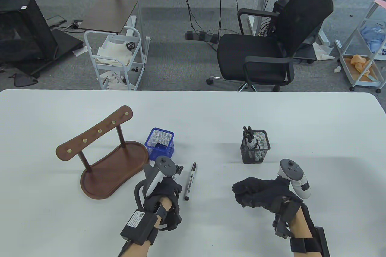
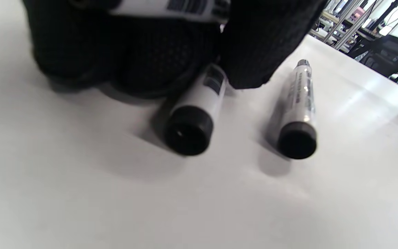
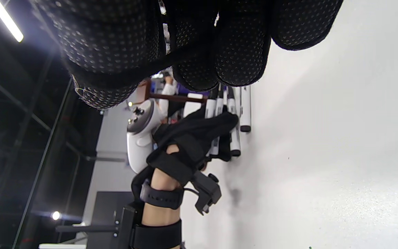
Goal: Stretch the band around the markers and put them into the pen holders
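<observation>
My left hand [image 1: 164, 192] lay low on the table [image 1: 301, 124], near side, just right of the wooden stand [image 1: 105, 160]. Its fingers [image 2: 261, 45] were curled over a small bunch of markers [image 1: 178, 171]; the wrist view showed one marker [image 2: 199, 107] lying on the table under the fingertips and another [image 2: 171, 7] held up inside the grip, so that hand was closed on markers. A loose marker [image 1: 190, 181] lay just right of the hand, apart from it, pointing near to far.

My right hand [image 1: 259, 193] hovered well to the right, near the black holder [image 1: 255, 147], fingers [image 3: 240, 45] curled in toward the palm. Something pale showed between them in the right wrist view, but I could not tell what it was, nor whether the hand held anything.

The black holder stood far of the right hand with several markers [image 1: 249, 139] upright in it. The blue holder [image 1: 159, 144] stood just far of the left hand, touching the stand's base or nearly so. I could not make out a band.
</observation>
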A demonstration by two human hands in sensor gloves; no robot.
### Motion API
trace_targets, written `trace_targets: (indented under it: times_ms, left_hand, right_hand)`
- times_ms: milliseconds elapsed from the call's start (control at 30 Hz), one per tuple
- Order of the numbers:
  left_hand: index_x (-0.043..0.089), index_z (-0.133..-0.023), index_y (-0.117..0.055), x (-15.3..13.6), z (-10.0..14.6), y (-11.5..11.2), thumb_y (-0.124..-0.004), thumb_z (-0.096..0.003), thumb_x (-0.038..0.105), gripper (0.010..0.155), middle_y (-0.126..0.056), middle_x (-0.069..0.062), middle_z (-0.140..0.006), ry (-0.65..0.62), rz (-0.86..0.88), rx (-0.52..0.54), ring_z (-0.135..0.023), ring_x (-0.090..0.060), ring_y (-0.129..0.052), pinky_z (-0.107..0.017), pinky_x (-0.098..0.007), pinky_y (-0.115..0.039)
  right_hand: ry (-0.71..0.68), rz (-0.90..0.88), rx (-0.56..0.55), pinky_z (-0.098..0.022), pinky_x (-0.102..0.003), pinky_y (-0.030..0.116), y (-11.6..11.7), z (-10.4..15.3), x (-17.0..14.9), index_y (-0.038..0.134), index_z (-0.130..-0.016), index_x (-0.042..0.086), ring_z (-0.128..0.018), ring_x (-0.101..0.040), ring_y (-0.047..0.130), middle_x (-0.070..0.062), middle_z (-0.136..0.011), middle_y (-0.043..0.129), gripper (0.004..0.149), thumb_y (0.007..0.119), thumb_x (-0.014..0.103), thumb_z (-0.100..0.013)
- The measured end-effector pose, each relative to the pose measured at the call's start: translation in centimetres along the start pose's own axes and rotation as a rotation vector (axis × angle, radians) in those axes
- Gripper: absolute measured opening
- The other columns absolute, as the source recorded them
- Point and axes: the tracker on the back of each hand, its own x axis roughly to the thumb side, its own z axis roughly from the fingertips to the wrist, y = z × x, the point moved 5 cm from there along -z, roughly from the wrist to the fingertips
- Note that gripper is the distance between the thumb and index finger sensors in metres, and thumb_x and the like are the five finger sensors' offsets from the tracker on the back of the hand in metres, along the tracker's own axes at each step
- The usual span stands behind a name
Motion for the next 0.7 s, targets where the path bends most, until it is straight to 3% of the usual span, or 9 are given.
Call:
trace_targets:
  times_ms: [433,700]
  left_hand:
    - [0.002,-0.097,-0.064,-0.31,0.18,-0.06,-0.081,-0.0581,0.034,0.053,-0.084,-0.01,-0.072,-0.035,-0.08,0.01,-0.047,-0.022,-0.096,-0.039,-0.049,-0.087]
    - [0.001,-0.097,-0.061,-0.11,0.6,0.29,-0.076,-0.0599,0.035,0.052,-0.081,-0.013,-0.078,-0.087,-0.007,-0.072,-0.056,-0.028,-0.095,-0.045,-0.053,-0.085]
  right_hand:
    - [0.0,0.001,0.0,-0.062,-0.062,0.068,0.01,0.0,0.02,0.08,-0.094,0.026,-0.074,-0.037,0.09,-0.008,-0.087,0.095,0.051,0.095,0.035,-0.046]
    - [0.002,-0.001,-0.001,-0.062,-0.062,0.068,0.0,0.0,0.0,0.08,-0.094,0.026,-0.074,-0.037,0.09,-0.008,-0.087,0.095,0.051,0.095,0.035,-0.046]
